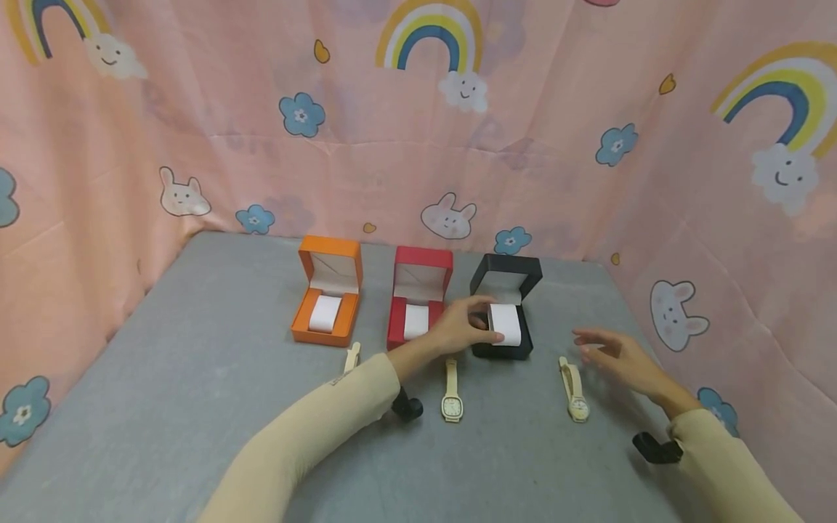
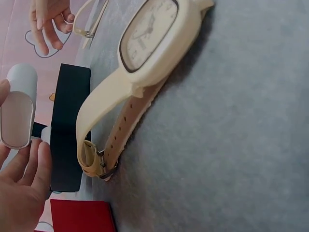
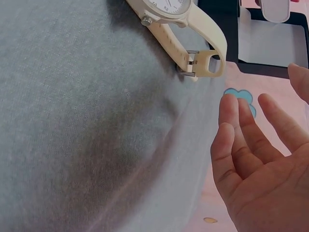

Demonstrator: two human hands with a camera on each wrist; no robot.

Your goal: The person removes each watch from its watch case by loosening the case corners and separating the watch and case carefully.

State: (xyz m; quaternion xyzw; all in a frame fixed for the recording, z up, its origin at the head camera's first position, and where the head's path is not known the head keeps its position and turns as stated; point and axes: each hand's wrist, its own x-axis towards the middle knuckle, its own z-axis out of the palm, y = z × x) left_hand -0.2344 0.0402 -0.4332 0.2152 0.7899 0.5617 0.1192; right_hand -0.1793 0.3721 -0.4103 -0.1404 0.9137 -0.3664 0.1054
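Observation:
My left hand (image 1: 458,325) pinches a white watch cushion (image 1: 505,325) between thumb and fingers, over the open black watch box (image 1: 502,353). In the left wrist view the cushion (image 2: 21,82) shows its oval end, raised out of the black box (image 2: 71,125). My right hand (image 1: 617,356) hovers at the right with relaxed fingers and holds nothing. Nearest to it lies a cream watch with a round dial (image 1: 578,408), its strap buckled in a loop. Another cream watch, with a squarish dial (image 1: 452,407), lies below the left wrist.
An open orange box (image 1: 325,338) and an open red box (image 1: 397,330) stand left of the black one, each with a white cushion inside. A third cream watch (image 1: 353,356) is partly hidden by the left sleeve. A pink patterned curtain (image 1: 366,167) borders the grey table (image 1: 196,378).

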